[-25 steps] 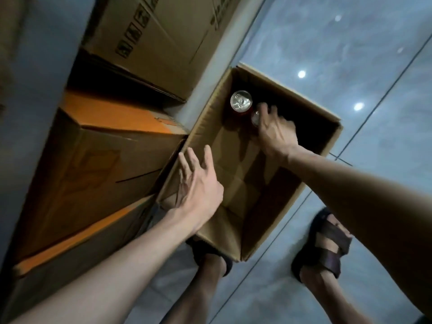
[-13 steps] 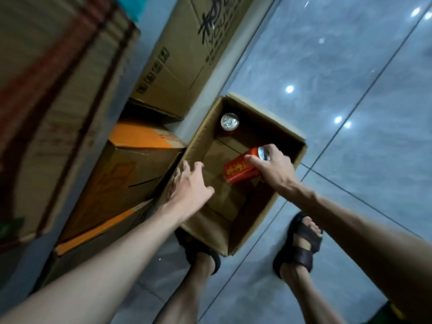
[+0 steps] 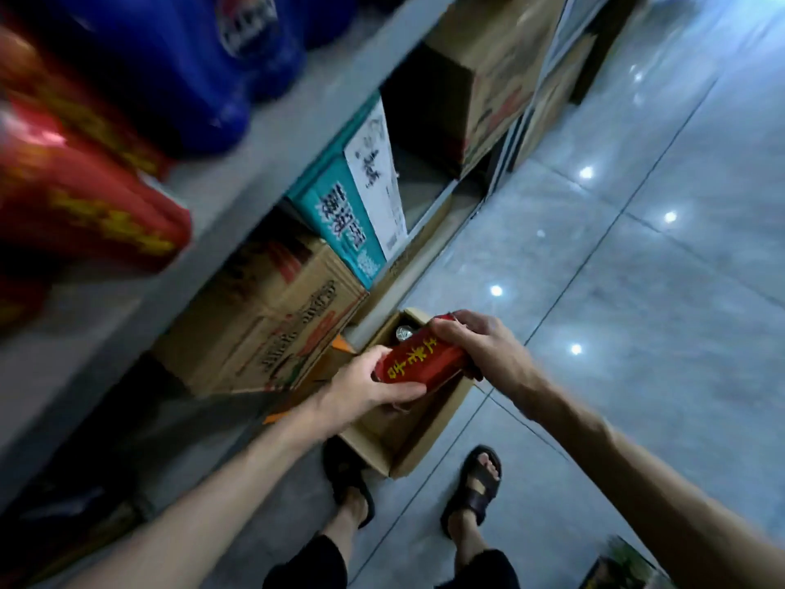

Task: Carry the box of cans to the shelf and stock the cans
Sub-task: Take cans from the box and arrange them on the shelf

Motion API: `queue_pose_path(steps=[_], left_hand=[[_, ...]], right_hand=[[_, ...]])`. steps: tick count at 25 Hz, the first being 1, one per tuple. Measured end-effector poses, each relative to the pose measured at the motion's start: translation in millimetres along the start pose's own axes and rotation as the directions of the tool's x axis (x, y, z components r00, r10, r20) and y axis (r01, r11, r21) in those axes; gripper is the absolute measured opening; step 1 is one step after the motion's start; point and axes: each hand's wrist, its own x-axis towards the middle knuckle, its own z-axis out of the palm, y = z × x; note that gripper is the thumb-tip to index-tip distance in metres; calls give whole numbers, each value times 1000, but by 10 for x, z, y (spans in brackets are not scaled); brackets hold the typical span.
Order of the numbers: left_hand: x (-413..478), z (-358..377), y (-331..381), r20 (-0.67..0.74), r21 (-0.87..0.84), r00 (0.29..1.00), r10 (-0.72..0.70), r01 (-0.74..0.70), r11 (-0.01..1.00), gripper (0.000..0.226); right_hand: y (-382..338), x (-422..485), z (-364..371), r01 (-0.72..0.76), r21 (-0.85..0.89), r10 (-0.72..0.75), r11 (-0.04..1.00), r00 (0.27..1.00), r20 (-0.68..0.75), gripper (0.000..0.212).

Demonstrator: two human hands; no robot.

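Observation:
A red can [image 3: 418,362] with yellow characters lies sideways between both hands, held above the open cardboard box [image 3: 418,444] on the floor. My left hand [image 3: 368,386] grips its lower left end. My right hand [image 3: 480,344] grips its upper right end. One more can [image 3: 403,332] shows its silver top in the far corner of the box. The grey shelf [image 3: 238,163] rises to the left, with blurred red packs [image 3: 80,197] and blue packs [image 3: 204,65] on it.
Cardboard cartons [image 3: 272,325] and a teal and white carton [image 3: 361,206] fill the lower shelf level. Another brown carton [image 3: 488,82] sits further along. Grey glossy floor tiles [image 3: 637,291] spread to the right. Two sandalled feet [image 3: 471,486] stand by the box.
The right hand lifted the red can out of the box, and the left hand came off the box edge to grip the can's other end. The view swung up toward the shelf.

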Motion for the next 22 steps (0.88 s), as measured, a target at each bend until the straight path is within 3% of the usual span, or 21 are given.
queue_pose_path(steps=[5, 8, 12, 14, 16, 18, 20, 21, 22], left_hand=[[-1247, -176, 876, -46, -106, 995, 93, -97, 990, 46], [-1763, -228, 1121, -96, -106, 976, 196, -206, 973, 23], [-2325, -454, 1310, -262, -63, 924, 280, -306, 950, 31], [-2487, -605, 1233, -403, -2, 873, 277, -303, 953, 43], [-2594, -732, 1071, -550, 157, 791, 267, -216, 964, 50], [-2719, -854, 799, -712, 264, 662, 233, -55, 963, 49], [-2772, -1031, 459, -835, 309, 518, 185, 163, 937, 59], [-2780, -1146, 312, -865, 285, 484, 131, 259, 923, 73], [-2763, -1280, 191, -869, 225, 493, 37, 327, 918, 90]], right_hand=[[-1549, -956, -55, -14, -114, 23, 993, 997, 79, 38], [-2121, -1326, 52, 39, -232, -14, 972, 994, 105, 49], [-2744, -1611, 329, 228, -428, -176, 875, 972, 156, 55], [-2983, -1649, 520, 375, -536, -295, 756, 927, 232, 57], [-3127, -1632, 715, 549, -643, -448, 534, 829, 335, 61], [-3216, -1571, 948, 670, -676, -545, 307, 706, 452, 67], [-3294, -1490, 1167, 728, -669, -588, 148, 609, 532, 73], [-3327, -1441, 1269, 740, -666, -599, 89, 574, 558, 74], [-3359, -1393, 1361, 737, -675, -603, 43, 558, 570, 73]])
